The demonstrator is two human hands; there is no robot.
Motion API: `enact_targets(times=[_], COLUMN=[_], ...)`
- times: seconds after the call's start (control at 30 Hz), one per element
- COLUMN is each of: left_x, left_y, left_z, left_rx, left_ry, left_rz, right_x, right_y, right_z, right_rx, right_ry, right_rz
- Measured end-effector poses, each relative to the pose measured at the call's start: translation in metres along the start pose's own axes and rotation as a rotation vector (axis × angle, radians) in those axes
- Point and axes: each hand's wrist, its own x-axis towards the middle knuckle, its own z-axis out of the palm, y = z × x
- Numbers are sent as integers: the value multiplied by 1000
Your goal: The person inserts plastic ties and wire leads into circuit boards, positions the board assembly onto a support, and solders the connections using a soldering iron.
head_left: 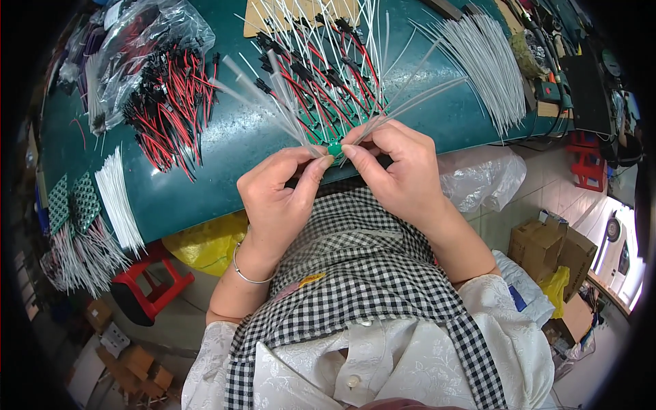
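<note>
Both hands meet at the near edge of the green worktable, over my checked apron. Between their fingertips is a small green circuit board (334,148). My left hand (283,181) pinches its left side, thumb against forefinger, and my right hand (396,164) pinches its right side. Thin white wires (430,97) fan out from both hands; some look blurred. Just beyond my fingers lies a group of green boards (331,125) carrying red and black wires with black connectors (301,70). My fingers hide how the wires join the held board.
Red-black connector leads (171,102) lie heaped at left beside a clear plastic bag (157,27). White wire bundles lie at left (117,198) and right (482,68). Green board panels (72,201) rest at the far left edge. Below stand a red stool (154,287) and cardboard boxes (547,246).
</note>
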Motion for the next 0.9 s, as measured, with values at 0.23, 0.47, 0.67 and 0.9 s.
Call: enact_targets(times=[0.23,0.47,0.67,0.9], left_x=[-1,-4,-5,8], left_y=[2,-1,17,18], left_z=[3,3,2,11], left_rx=[69,-5,-165,-73], left_ry=[59,76,47,-38], left_rz=[21,-11,-130,-139], right_x=[7,-1,5,1], right_y=[-6,-3,-4,-2], right_z=[1,-4,-4,-12], right_rx=[-179,62,-33,48], right_ry=[-110,-24,-77,56], right_rz=[-81,111,28,140])
